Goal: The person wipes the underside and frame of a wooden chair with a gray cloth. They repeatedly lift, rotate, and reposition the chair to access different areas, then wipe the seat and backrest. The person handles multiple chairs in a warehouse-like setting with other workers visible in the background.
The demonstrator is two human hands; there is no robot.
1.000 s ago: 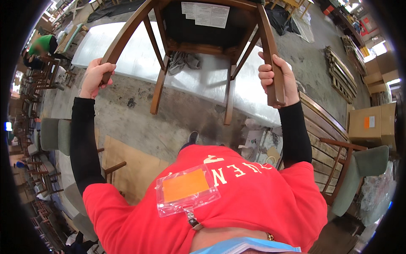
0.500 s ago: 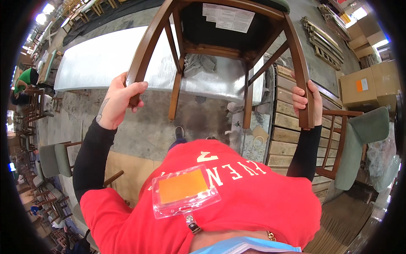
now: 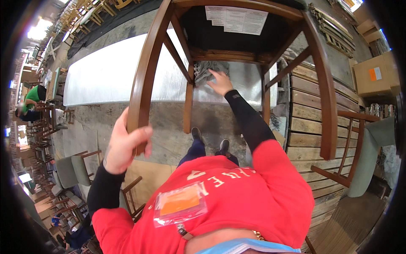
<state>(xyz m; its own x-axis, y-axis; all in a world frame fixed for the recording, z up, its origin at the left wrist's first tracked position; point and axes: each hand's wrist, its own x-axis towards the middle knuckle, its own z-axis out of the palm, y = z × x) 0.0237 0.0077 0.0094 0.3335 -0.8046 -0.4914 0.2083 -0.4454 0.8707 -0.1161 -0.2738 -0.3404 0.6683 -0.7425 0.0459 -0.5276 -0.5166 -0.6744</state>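
A brown wooden chair (image 3: 224, 55) is tipped up in front of me. Its dark underside shows, with white paper labels (image 3: 244, 21) on it. My left hand (image 3: 119, 148) is closed round the lower end of the chair's left leg (image 3: 146, 80). Between the chair's legs, my right hand (image 3: 221, 84) reaches forward with its fingers apart. Its fingertips are at the edge of a crumpled grey rag (image 3: 203, 72); I cannot tell whether they touch it. The rag lies on a low surface covered in shiny whitish sheeting (image 3: 110, 74).
Wooden slatted pallets (image 3: 306, 122) lie to the right, with a green-padded chair (image 3: 359, 156) and a cardboard box (image 3: 374, 76) beyond. More chairs (image 3: 69, 169) stand at the left. A person in green (image 3: 34, 99) is further off at the left.
My right hand has let go of the chair's right leg and moved in to the rag. The left hand keeps its hold, and the chair now appears larger and its right leg lower.
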